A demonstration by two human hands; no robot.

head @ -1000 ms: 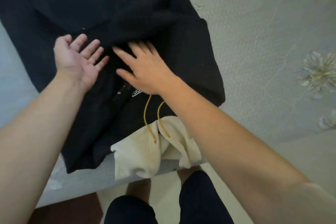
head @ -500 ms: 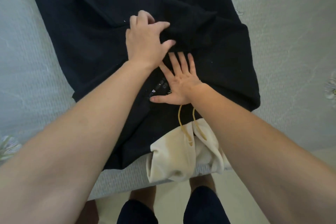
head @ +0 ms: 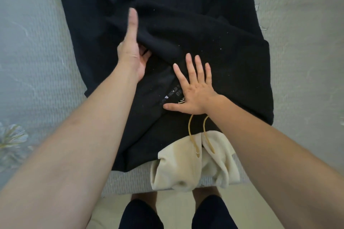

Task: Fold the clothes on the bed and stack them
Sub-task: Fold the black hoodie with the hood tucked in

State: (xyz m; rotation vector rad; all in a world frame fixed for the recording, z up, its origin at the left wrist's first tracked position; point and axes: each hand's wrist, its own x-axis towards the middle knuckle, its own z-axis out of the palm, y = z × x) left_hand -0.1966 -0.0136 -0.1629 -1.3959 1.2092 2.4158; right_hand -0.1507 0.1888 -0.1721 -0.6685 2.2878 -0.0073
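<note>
Bare bed [head: 37,61] lies open on both sides of the black garment [head: 186,15], which covers the whole middle. Over its near half the way is crowded: the left hand [head: 130,52] grips a raised fold and the right hand [head: 195,95] lies flat just beside it. At the near edge a bunched cream garment [head: 186,169] with yellow drawstrings [head: 189,130] overhangs between the forearms.

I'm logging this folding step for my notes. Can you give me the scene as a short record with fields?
surface: grey-green bed cover
main garment: black garment, spread on the bed
left hand: in a raised fold of it, fingers hidden
right hand: flat on it, fingers spread
other garment: cream garment with yellow drawstrings, at the near bed edge
</note>
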